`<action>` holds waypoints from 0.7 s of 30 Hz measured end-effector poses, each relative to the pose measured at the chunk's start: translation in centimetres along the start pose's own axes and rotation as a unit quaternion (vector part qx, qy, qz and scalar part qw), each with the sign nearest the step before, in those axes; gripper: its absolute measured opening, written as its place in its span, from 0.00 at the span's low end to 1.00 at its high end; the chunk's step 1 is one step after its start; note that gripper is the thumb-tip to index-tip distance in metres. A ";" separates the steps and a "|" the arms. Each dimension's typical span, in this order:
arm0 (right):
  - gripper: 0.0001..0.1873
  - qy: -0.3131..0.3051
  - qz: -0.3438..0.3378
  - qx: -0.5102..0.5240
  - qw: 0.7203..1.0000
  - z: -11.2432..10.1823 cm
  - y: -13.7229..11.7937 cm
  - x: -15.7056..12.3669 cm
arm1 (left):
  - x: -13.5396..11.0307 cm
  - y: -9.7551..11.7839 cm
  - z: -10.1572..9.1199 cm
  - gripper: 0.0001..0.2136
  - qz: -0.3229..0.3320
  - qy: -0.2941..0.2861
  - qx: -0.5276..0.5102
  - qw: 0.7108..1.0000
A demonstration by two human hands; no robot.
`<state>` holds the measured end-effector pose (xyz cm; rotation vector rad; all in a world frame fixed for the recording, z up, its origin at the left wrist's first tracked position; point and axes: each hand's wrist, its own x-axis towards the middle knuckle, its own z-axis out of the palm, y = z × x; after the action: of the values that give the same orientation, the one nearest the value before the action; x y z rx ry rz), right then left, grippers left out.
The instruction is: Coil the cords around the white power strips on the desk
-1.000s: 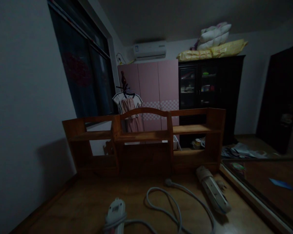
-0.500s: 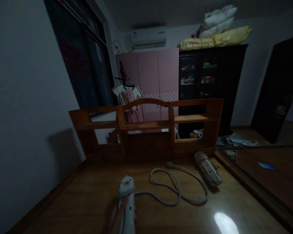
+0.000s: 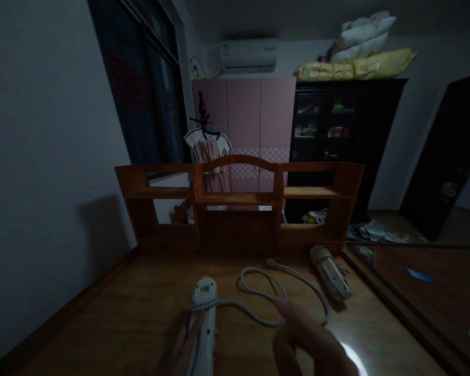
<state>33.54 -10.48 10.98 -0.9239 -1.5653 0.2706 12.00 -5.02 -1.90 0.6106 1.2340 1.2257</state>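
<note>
My left hand (image 3: 185, 342) is closed around a white power strip (image 3: 204, 326), thumb on top and fingertips showing along its right side. A grey-white cord (image 3: 253, 315) is wound about the strip near its far end and loops loosely over the wooden desktop to a plug (image 3: 271, 263). Over the right part of that loop, my right hand (image 3: 307, 339) reaches in with its index finger stretched forward and nothing visibly held. Whether the fingertip touches the cord I cannot tell. A second power strip (image 3: 331, 274) with its cord wrapped round it lies at the desk's far right.
A low wooden shelf unit (image 3: 238, 198) stands along the back of the desktop (image 3: 133, 308). The wall (image 3: 43, 183) rises on the left. A raised edge (image 3: 391, 310) runs down the right side. Beyond are a pink wardrobe (image 3: 243, 112) and a dark cabinet (image 3: 376, 125).
My right hand has come into view from below, over the cord. My left hand still grips the power strip. The camera view has shifted slightly.
</note>
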 end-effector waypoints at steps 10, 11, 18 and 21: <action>0.19 -0.188 0.128 0.042 0.973 6.6 8.9 -2.3 | -5.2 1.2 1.6 0.31 -0.065 -0.197 -0.043 0.977; 0.17 -0.204 0.125 0.048 0.970 6.8 9.2 -2.5 | -5.6 1.6 2.0 0.32 -0.054 -0.201 -0.034 0.977; 0.19 -0.263 0.091 -0.056 0.959 5.6 10.1 -1.7 | -6.2 3.6 3.5 0.34 0.082 -0.087 0.114 0.986; 0.17 -0.265 0.082 -0.156 0.948 4.5 10.8 -1.3 | -5.6 3.3 3.7 0.30 0.136 -0.047 0.208 0.968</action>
<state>33.71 -2.88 1.99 -1.3070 -2.0676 0.4227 14.98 -8.28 4.16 1.1651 1.3695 1.1479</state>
